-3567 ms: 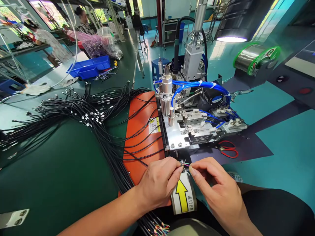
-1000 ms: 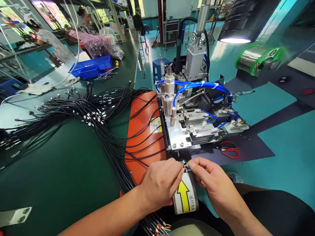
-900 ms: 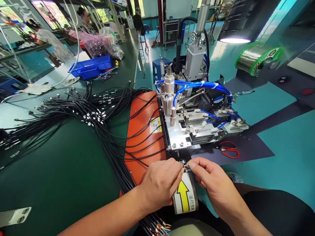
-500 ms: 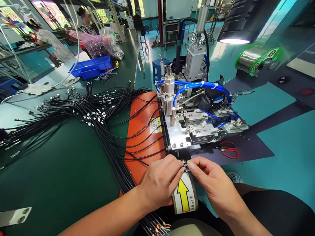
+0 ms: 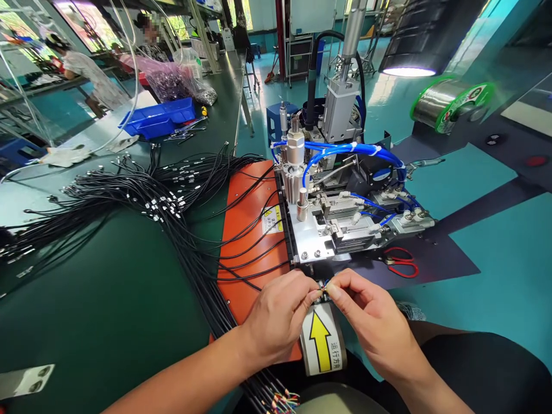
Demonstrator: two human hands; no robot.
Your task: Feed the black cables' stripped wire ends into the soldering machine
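My left hand [image 5: 278, 316] is closed in a pinch on the end of a black cable, mostly covered by the fingers. Facing it, my right hand [image 5: 375, 316] pinches the thin coloured wires [image 5: 323, 289] coming out of that end. The fingertips of both hands nearly meet just in front of the metal machine [image 5: 317, 230]. Below them is a white curved cover [image 5: 321, 345] with a yellow arrow. Several black cables [image 5: 254, 244] lie across the orange plate [image 5: 241, 201] left of the machine. Stripped ends with coloured wires [image 5: 282, 401] stick out beneath my left forearm.
Red-handled scissors [image 5: 401, 263] lie right of the machine. A solder wire spool [image 5: 448, 103] hangs at the upper right near a lamp [image 5: 414, 40]. Bundled cables [image 5: 129, 190] spread over the green table [image 5: 107, 299]; a blue bin [image 5: 159, 118] stands behind. Two people sit farther back.
My fingertips have shifted slightly around the thin wires, and more of their coloured strands show. My left hand's fingers have tilted a little. Everything else stays put.
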